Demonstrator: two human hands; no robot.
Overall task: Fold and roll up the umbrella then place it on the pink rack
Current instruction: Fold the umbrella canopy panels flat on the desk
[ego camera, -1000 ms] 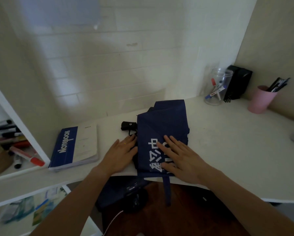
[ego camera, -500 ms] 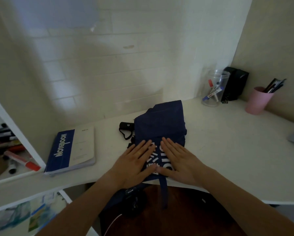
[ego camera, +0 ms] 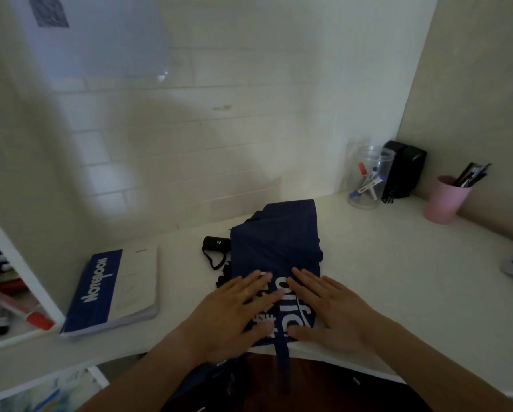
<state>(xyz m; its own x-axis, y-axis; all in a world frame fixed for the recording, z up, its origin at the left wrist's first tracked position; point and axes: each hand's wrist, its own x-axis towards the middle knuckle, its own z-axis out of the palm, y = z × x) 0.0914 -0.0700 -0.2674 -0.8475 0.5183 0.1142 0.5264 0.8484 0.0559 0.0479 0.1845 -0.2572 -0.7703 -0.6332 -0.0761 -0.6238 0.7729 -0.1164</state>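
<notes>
pressing flat now, both palms down on the umbrella, which lies on the tabletop right at its near edge, navy canopy gathered into a rough slab with white lettering showing between the hands. left hand covers the near-left part, right hand the near-right, fingers straight and spread, so each grip is wide and holding nothing, just weight on cloth. my read: they're squeezing air out and keeping the pleats stacked so the fabric won't spring apart before rolling. one strap dangles off the edge, likely the tie that will close the roll. the black handle pokes out on the left with its wrist loop, apart from the hands. count it up: two hands, one umbrella, one notebook left, one clear jar and one pink cup of pens at the back right. no pink rack in sight, so folding looks well short of done.
</notes>
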